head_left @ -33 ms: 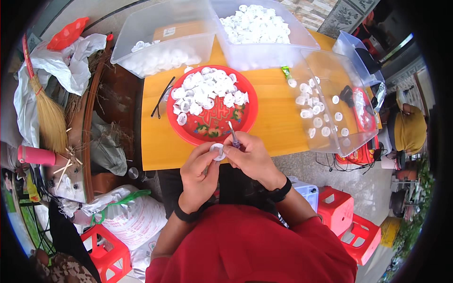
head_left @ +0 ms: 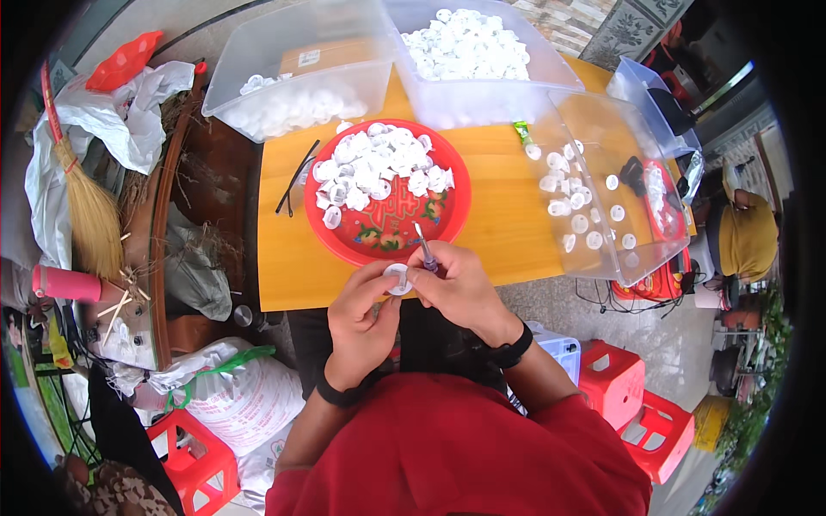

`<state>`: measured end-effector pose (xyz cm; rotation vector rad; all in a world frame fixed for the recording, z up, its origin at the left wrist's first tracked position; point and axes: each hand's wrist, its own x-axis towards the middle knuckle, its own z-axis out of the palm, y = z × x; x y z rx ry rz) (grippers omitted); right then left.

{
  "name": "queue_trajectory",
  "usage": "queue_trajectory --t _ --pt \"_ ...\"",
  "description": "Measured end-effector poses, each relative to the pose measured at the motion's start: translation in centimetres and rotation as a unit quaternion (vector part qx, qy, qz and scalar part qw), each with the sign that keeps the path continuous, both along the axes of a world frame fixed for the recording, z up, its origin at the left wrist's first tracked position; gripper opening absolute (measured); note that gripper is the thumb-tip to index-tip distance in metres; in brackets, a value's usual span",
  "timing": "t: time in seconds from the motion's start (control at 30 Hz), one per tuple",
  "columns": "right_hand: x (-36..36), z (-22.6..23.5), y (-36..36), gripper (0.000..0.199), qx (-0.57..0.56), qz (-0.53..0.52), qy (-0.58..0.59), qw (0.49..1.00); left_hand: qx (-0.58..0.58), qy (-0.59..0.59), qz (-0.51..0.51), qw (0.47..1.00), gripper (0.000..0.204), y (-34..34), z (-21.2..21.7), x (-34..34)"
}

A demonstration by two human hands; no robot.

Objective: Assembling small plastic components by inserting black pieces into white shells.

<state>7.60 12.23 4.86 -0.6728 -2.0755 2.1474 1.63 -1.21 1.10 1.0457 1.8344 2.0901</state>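
My left hand (head_left: 364,320) pinches a small round white plastic piece (head_left: 397,279) by its left edge, just past the table's front edge. On the piece's right edge rest the thumb and fingertip of my right hand (head_left: 456,288). A small screwdriver (head_left: 427,251) with a purple handle is also held in that right hand, its metal shaft pointing up and away from me. Beyond both hands, a red round tray (head_left: 344,245) printed with fruit and flowers bears a heap of white plastic pieces (head_left: 370,163).
Two clear bins (head_left: 301,95) (head_left: 482,95) of white pieces stand at the back. A clear box (head_left: 602,249) lies at the right, with scattered round pieces near it. Black sticks (head_left: 297,178) lie left of the tray. Red stools (head_left: 613,378) stand at the lower right, a broom (head_left: 90,211) at the left.
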Motion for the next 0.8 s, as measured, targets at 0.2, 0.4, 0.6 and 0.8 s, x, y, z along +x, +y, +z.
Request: queue_trajectory --t 0.2,0.4,0.6,0.8 --pt "0.6 -0.2 0.0 0.006 0.122 0.031 0.055 0.990 0.043 -0.327 -0.093 0.939 0.034 -1.6 0.3 -0.8" --pt "0.0 -0.2 0.5 0.008 0.199 0.116 0.085 0.969 0.002 -0.312 -0.138 0.940 0.025 -1.9 0.1 -1.4" --pt "1.2 -0.5 0.0 0.022 0.319 0.019 0.149 0.936 0.071 -0.337 -0.077 0.936 0.032 -1.9 -0.8 -1.3" --pt "3.9 0.1 -0.7 0.027 0.401 0.066 0.094 0.909 0.114 -0.325 -0.063 0.937 0.033 -2.1 -0.4 -1.1"
